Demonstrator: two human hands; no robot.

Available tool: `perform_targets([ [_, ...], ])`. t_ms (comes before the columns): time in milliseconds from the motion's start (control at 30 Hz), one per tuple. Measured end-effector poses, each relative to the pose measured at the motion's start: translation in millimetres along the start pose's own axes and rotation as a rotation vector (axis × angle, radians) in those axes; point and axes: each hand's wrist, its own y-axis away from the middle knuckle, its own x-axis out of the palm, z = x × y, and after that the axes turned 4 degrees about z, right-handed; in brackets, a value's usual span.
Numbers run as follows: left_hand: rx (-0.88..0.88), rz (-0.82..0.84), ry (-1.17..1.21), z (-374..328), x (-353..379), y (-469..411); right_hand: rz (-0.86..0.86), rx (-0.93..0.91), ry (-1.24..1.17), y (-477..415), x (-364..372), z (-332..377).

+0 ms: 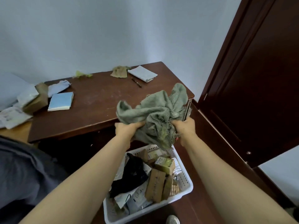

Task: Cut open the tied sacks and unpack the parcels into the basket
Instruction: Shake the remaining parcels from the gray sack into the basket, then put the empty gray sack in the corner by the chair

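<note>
A crumpled grey-green sack (155, 113) hangs in the air above the white plastic basket (186, 183) on the floor. My left hand (127, 128) grips the sack's left side and my right hand (186, 126) grips its right side. The sack's frayed mouth points down toward the basket. Inside the basket lie several parcels: brown cardboard boxes (155, 185), a black bag (131, 173) and white mailers (139, 198). A thin dark tool shows beside my right hand, partly hidden by the sack.
A dark wooden table (97, 101) stands behind the basket with a blue-white parcel (60, 101), boxes and mailers (30, 101) at its left end, a white packet (142, 75), a pen (136, 82) and sack scraps (119, 71). A dark door (258, 78) stands at right.
</note>
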Motion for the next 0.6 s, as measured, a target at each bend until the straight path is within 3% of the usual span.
perform_targets([
  [33,0.008,0.058,0.006,-3,-8,4,0.013,-0.027,0.057,3,-1,4],
  [100,-0.055,0.355,0.04,-5,-11,14,0.077,-0.032,0.095,14,-1,11],
  [167,-0.11,0.529,0.025,-4,-2,22,0.205,0.046,0.047,28,4,14],
  [267,-0.028,0.528,-0.024,7,10,29,0.371,0.27,-0.067,47,0,13],
  [333,0.002,0.469,0.009,19,22,37,0.392,0.328,-0.191,51,-11,6],
  [467,-0.054,0.44,0.132,36,56,44,0.189,0.332,-0.149,76,-31,-2],
  [533,-0.024,0.454,0.01,44,72,47,0.021,0.309,-0.109,85,-49,-9],
  [600,0.03,0.382,-0.158,52,85,50,-0.206,0.175,-0.066,92,-81,-27],
])
